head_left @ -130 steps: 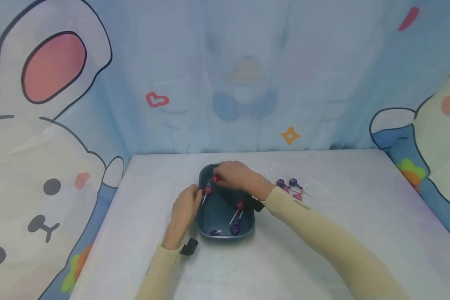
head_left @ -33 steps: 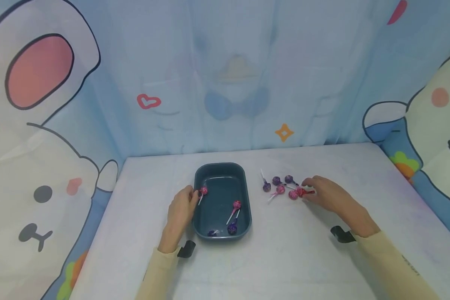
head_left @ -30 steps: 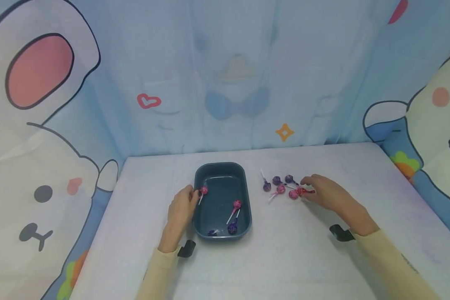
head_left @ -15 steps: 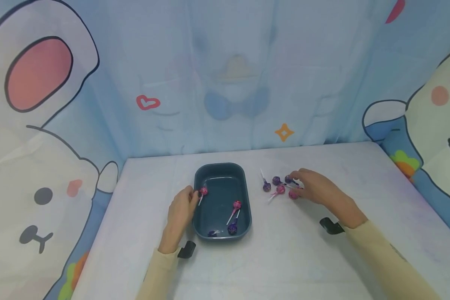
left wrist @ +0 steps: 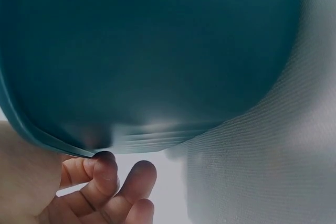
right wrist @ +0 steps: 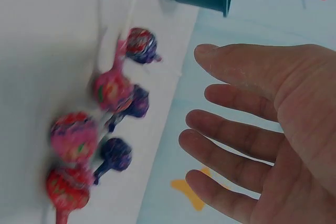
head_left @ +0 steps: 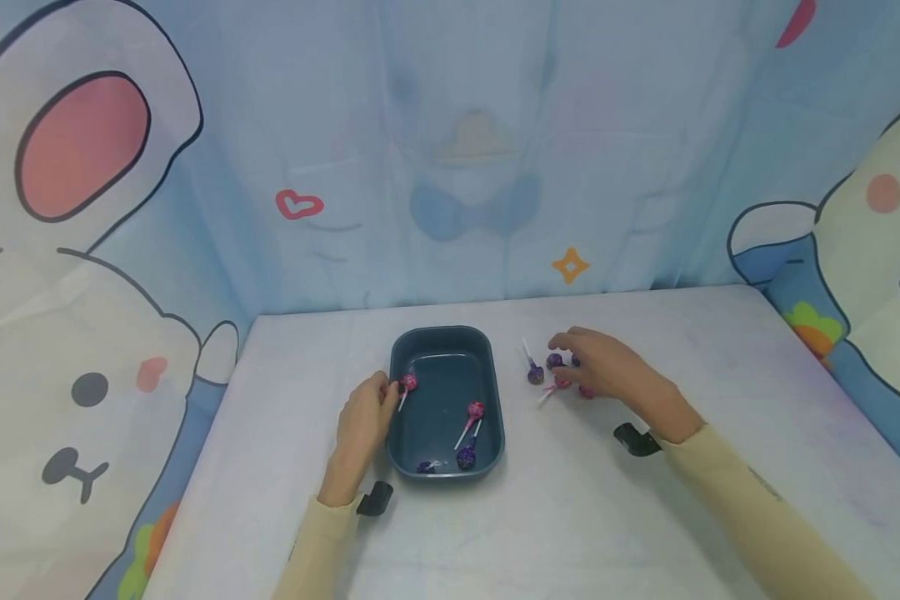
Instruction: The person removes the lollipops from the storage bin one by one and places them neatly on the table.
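Note:
A dark teal plastic container stands on the white-covered table. My left hand holds its left rim, with a fingertip at the edge in the left wrist view. Inside are a pink lollipop near that hand, another pink lollipop, a purple lollipop and a partly hidden purple one. My right hand hovers, fingers apart and holding nothing, over a cluster of lollipops right of the container. In the right wrist view, that cluster includes a red lollipop, pink ones and purple ones.
A purple lollipop lies at the cluster's left edge, its white stick pointing back. A light blue cartoon-print curtain hangs behind the table. Black wrist cameras are worn on both arms.
My right hand took the red lollipop from the container to the cluster's right side and let it go. It has since drifted left over the cluster. My left hand stays at the rim.

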The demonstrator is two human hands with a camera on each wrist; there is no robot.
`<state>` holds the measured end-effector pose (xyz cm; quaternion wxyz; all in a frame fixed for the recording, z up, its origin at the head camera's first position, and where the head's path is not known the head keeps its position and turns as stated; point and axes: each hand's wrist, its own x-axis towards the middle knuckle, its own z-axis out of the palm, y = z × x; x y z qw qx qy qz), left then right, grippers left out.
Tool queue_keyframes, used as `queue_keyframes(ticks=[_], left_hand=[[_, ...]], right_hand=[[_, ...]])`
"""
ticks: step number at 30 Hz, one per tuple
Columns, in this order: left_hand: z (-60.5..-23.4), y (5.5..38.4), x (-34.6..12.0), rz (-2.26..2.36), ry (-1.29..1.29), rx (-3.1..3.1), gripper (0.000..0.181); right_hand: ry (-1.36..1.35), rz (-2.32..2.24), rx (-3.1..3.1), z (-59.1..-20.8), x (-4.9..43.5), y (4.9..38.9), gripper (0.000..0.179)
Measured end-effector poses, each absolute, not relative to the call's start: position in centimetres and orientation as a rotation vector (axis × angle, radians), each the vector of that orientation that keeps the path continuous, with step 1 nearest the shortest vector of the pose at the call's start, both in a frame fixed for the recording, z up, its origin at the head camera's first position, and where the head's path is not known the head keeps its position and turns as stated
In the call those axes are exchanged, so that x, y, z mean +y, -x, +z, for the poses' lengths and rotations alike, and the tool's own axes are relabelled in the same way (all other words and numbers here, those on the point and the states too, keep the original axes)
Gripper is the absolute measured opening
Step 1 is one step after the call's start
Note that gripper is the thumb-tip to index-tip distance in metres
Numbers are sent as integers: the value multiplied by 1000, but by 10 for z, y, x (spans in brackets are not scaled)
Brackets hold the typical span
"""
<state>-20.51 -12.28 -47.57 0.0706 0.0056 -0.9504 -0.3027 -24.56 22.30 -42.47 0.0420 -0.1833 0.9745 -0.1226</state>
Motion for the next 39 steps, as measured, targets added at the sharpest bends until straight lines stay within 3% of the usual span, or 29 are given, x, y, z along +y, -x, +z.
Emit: queue_keyframes(ticks=[39], left_hand=[[-475,206,-124,-936,-32,-2863,23]], right_hand=[[991,-340,2917,-400,95,262,42]])
